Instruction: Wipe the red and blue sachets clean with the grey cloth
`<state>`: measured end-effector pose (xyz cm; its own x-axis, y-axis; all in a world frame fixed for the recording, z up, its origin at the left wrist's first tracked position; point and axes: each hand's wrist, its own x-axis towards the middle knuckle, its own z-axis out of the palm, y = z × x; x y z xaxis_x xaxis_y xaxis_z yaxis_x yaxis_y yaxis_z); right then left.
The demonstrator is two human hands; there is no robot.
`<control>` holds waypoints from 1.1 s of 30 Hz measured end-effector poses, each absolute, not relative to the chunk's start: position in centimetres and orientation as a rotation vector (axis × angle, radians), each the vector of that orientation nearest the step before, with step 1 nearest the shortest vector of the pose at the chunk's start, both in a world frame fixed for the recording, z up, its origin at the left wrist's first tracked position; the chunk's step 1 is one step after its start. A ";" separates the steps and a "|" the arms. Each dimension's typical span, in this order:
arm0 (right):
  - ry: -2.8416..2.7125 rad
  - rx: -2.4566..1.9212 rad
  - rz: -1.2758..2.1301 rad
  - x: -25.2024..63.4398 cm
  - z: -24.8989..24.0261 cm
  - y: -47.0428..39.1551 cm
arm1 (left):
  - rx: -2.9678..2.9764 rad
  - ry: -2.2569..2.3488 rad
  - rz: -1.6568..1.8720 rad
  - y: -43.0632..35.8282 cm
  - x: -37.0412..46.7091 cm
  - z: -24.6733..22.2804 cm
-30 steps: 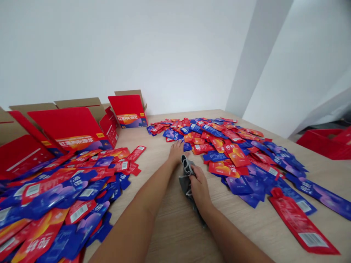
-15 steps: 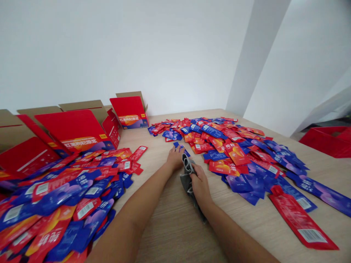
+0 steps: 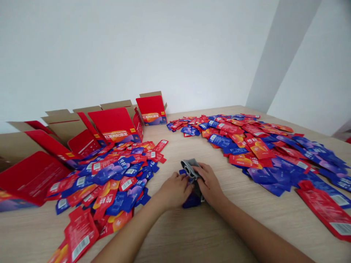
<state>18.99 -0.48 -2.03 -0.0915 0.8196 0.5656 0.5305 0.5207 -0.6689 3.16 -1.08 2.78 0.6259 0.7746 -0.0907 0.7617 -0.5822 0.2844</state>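
1. Between two sachet piles [image 3: 109, 175], your right hand [image 3: 210, 184] pinches a grey cloth [image 3: 189, 164] over a blue sachet [image 3: 189, 202] on the table [image 3: 175, 233].
2. Your left hand [image 3: 175, 190] rests curled over that sachet; I cannot tell whether it grips.

1. The left arm [image 3: 137, 228] is bare and comes in at the near edge, left of centre, slanting far and right.
2. The left wrist [image 3: 162, 201] looks nearly straight, in line with the forearm.
3. The left grip [image 3: 175, 191] is back up, with its fingers [image 3: 177, 179] bent and the thumb [image 3: 189, 189] reaching right; whether it pinches cannot be told.
4. The right arm [image 3: 255, 232], also bare, comes in at the near right and slants far and left.
5. The right wrist [image 3: 222, 201] carries on that slant with little bend.
6. The right grip [image 3: 210, 185] is curled in a hold, fingers [image 3: 201, 170] pointing left; its thumb is not clearly seen.
7. Both grips sit near each other, left and right of a narrow gap.
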 end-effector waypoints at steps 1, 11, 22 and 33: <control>-1.767 -1.131 0.341 19.0 -1.9 -0.6 | 2.566 1.194 0.102 -0.7 2.7 2.6; -1.808 -1.085 0.232 20.2 -1.4 -0.4 | 2.473 1.366 0.377 1.4 1.5 -0.4; -1.757 -1.176 0.129 21.6 -0.5 0.0 | 2.255 1.439 0.397 0.9 2.0 0.5; -2.212 -1.196 0.122 18.5 -0.4 -2.3 | 1.752 1.501 0.827 0.7 3.1 -1.0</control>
<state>18.46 -2.31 -0.37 -0.4024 0.7845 0.4719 0.7279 0.5868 -0.3548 3.07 0.69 -0.99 0.1343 0.9902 0.0369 0.5600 -0.1066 0.8216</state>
